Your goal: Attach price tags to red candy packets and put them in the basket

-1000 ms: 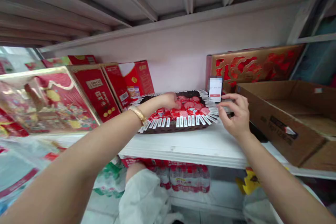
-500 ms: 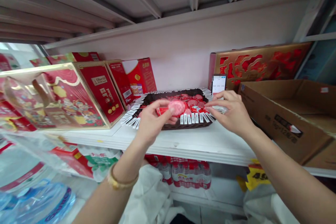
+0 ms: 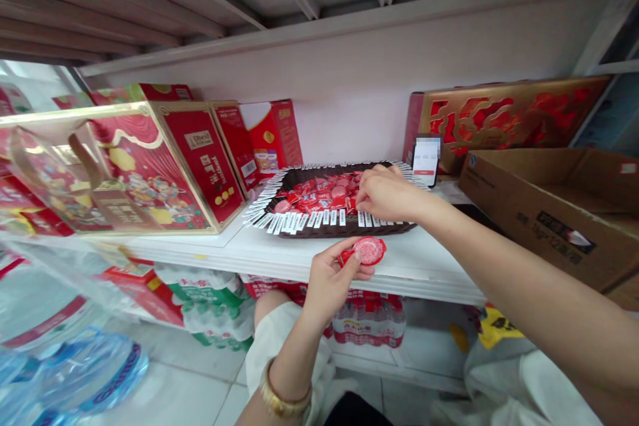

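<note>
Round red pkt point(image 3: 368, 251) lower, L hand point(image 3: 332, 286)

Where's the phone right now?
In the head view, the phone stands at the back of the shelf, behind the right corner of the tray, beside the red-and-gold box.

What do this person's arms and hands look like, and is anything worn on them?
The left arm and right arm are bare, with no sleeves, gloves or cables in view. The left hand has a chunky gold-coloured bracelet at its wrist. The right hand and its forearm show no jewellery or markings.
</note>
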### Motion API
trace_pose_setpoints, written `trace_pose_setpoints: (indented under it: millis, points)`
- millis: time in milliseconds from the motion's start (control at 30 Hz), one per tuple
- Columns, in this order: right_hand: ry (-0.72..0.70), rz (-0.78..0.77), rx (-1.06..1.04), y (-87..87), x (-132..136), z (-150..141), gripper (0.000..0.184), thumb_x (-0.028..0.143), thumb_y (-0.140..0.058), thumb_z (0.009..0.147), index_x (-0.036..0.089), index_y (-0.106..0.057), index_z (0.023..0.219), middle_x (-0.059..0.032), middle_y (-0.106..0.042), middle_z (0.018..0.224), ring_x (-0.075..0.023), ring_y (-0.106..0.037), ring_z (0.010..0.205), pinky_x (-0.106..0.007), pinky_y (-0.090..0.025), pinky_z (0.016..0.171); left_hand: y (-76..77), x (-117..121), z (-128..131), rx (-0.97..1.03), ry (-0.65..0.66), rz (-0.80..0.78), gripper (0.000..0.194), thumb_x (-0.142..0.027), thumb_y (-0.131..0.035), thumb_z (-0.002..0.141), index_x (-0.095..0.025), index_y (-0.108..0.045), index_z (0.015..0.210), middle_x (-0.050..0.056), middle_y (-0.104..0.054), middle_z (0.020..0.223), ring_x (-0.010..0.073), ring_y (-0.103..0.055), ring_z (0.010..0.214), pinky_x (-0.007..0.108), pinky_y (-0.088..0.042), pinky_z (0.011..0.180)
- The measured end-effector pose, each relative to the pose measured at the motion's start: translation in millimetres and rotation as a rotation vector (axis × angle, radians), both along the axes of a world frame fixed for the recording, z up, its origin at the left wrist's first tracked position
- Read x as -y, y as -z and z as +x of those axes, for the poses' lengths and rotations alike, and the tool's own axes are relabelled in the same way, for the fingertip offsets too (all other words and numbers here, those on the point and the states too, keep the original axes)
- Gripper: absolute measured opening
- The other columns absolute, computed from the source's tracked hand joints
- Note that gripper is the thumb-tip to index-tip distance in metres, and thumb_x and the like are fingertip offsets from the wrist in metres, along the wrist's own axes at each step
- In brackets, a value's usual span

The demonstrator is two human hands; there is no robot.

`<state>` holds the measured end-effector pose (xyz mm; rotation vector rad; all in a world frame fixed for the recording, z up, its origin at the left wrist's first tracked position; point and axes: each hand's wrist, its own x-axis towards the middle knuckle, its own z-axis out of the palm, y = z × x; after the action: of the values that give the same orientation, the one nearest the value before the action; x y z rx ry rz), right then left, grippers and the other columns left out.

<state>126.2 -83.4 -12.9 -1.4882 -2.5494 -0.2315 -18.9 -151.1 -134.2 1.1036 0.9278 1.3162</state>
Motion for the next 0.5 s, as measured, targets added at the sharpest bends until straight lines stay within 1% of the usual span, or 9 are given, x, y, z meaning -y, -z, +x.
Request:
trace_pose_setpoints:
  millis: [100, 233, 367, 500]
  points:
    - [0.023, -0.017, 0.031, 1.8, -2.5, -2.9, 0.019, 0.025, -0.062, 0.083, 0.02, -0.08, 0.081, -0.0132, -0.071, 0.106, -0.031, -0.055, 0.106, -0.043, -0.035, 0.088, 1.7, -0.2, 1.2, 0.028, 0.018, -0.016, 0.061, -0.042, -0.085, 0.064, -0.007, -0.071, 0.111, 0.007, -0.076, 0.072, 0.0192, -0.074, 0.063, 0.027, -0.061, 0.063]
    - [0.068, -0.023, 0.028, 1.9, -4.9, -5.3, 0.015, 0.027, -0.067, 0.079, 0.019, -0.08, 0.08, -0.0137, -0.073, 0.1, -0.0321, -0.056, 0.105, -0.043, -0.036, 0.09, 3.0, 0.2, 3.2, 0.068, 0.029, -0.027, 0.059, -0.039, -0.085, 0.064, -0.007, -0.071, 0.111, 0.007, -0.077, 0.075, 0.019, -0.075, 0.067, 0.027, -0.062, 0.067]
    - [0.1, -0.024, -0.016, -0.3, -5.9, -7.1, 0.01, 0.028, -0.072, 0.077, 0.021, -0.079, 0.077, -0.0107, -0.074, 0.092, -0.0311, -0.057, 0.103, -0.042, -0.037, 0.09, 4.4, 0.9, 3.3, 0.081, 0.022, -0.038, 0.06, -0.037, -0.084, 0.065, -0.006, -0.07, 0.114, 0.008, -0.077, 0.076, 0.0202, -0.075, 0.068, 0.029, -0.062, 0.07]
    - [0.09, -0.019, -0.066, -4.3, 0.6, -5.2, 0.009, 0.029, -0.073, 0.078, 0.022, -0.078, 0.076, -0.0082, -0.073, 0.097, -0.0286, -0.058, 0.105, -0.041, -0.037, 0.092, 5.3, 3.5, 2.0, 0.078, 0.036, -0.027, 0.062, -0.037, -0.083, 0.066, -0.006, -0.068, 0.117, 0.011, -0.078, 0.084, 0.0237, -0.076, 0.074, 0.033, -0.063, 0.074]
